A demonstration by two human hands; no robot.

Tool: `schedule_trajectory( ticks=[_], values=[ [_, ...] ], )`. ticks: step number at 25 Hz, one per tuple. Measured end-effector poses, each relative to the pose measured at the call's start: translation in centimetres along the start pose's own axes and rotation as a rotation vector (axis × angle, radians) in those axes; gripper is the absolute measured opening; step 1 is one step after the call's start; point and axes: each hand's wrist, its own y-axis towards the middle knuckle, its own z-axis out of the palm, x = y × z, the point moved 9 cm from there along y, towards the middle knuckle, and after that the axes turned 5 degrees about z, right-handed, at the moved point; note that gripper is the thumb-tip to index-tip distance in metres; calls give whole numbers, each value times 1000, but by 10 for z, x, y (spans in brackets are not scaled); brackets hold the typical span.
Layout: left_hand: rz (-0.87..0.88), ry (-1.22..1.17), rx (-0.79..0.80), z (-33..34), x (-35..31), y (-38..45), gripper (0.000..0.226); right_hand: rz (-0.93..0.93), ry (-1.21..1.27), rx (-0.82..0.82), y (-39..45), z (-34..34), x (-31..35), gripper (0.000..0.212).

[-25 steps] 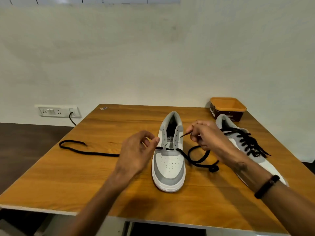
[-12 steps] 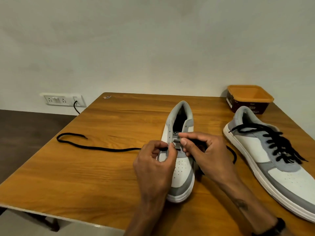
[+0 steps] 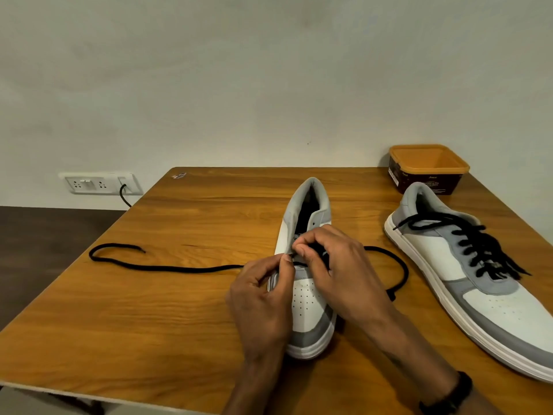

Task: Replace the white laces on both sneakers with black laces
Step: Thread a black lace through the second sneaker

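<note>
A white and grey sneaker (image 3: 309, 313) stands in the middle of the wooden table (image 3: 149, 310), toe toward me. A black lace (image 3: 167, 268) runs through its lower eyelets; one end trails far left, the other loops out to the right. My left hand (image 3: 263, 304) pinches the sneaker's left eyelet flap. My right hand (image 3: 341, 271) pinches the black lace over the tongue. The fingertips of both hands meet there and hide the eyelets. A second sneaker (image 3: 466, 280) to the right is fully laced in black.
An orange-rimmed brown tub (image 3: 428, 169) stands at the table's back right corner. A wall socket with a black cable (image 3: 98, 183) is on the wall to the left. The table's near edge runs just below my wrists.
Both hands came in from beside the sneaker onto its eyelets. My right hand brought the lace tip down to the tongue. The view has tilted down and closer.
</note>
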Motion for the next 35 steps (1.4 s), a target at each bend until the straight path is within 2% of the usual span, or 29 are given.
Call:
schedule_trajectory(
  ticks=[4, 8, 24, 29, 35],
  values=[
    [-95, -140, 11, 4, 15, 0, 15, 51, 157, -104, -9, -5, -5, 16],
    [-129, -207, 14, 5, 19, 1, 14, 93, 266, -80, -11, -4, -10, 22],
    [-82, -174, 4, 3, 14, -1, 10, 40, 41, 11, -8, 8, 6, 19],
    [-66, -145, 10, 1, 11, -2, 11, 108, 98, 33, -6, 8, -2, 21],
    [-93, -206, 31, 2, 16, -2, 16, 148, 295, -113, -12, 3, -14, 15]
  ],
)
